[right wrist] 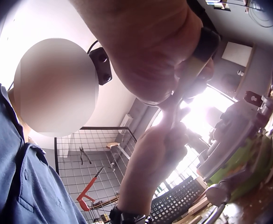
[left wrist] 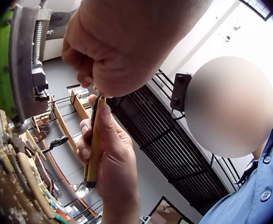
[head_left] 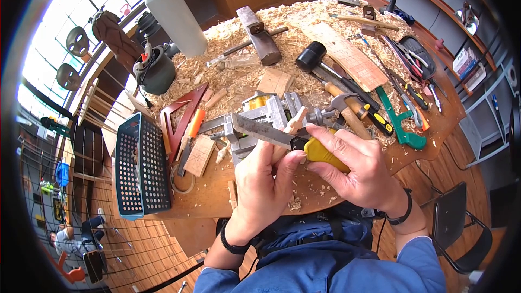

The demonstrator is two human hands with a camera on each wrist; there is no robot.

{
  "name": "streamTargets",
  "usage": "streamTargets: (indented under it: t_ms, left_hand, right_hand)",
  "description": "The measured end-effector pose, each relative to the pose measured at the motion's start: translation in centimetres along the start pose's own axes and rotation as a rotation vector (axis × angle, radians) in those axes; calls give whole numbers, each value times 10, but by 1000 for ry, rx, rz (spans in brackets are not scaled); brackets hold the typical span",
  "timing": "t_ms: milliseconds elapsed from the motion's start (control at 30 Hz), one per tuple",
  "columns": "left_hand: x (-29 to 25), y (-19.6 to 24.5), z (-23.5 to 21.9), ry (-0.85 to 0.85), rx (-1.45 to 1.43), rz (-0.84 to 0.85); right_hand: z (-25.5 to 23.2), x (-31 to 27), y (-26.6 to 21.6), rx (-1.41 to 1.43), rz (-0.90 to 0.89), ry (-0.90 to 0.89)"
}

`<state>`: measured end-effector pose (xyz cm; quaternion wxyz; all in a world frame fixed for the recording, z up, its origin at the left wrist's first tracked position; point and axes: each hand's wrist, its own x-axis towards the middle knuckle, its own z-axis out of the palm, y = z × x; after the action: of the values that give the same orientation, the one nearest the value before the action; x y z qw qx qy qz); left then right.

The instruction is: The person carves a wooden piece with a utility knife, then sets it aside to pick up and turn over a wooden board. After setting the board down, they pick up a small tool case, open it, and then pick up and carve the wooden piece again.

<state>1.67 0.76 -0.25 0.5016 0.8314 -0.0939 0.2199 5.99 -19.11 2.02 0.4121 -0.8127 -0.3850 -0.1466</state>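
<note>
In the head view my right hand grips the yellow handle of a knife. Its broad flat blade points left over a metal vise. My left hand holds a slim piece of light wood, whose tip sticks up behind the blade; its lower part is hidden by the fingers. The left thumb lies by the knife's black neck. From the left wrist, the right fingers show wrapped along the yellow handle. The right wrist view is washed out around both hands.
Wood shavings cover the workbench. A perforated basket, a red triangular frame and a wood block stand left. A black mallet, a claw hammer and a green-handled saw lie right. A plastic bottle stands behind.
</note>
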Motion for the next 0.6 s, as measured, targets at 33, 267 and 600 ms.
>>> streamTargets:
  t_ms: [33,267,600]
  left_hand:
    - [-1,-1,1,-3,-22,-15]
    - [1,3,-1,-5,27,4]
    - [2,3,2,66,74,36]
  right_hand:
    - [0,0,2,-2,-10,-10]
    - [1,0,1,16,-2,-10]
    - [1,0,-1,-33,-4,11]
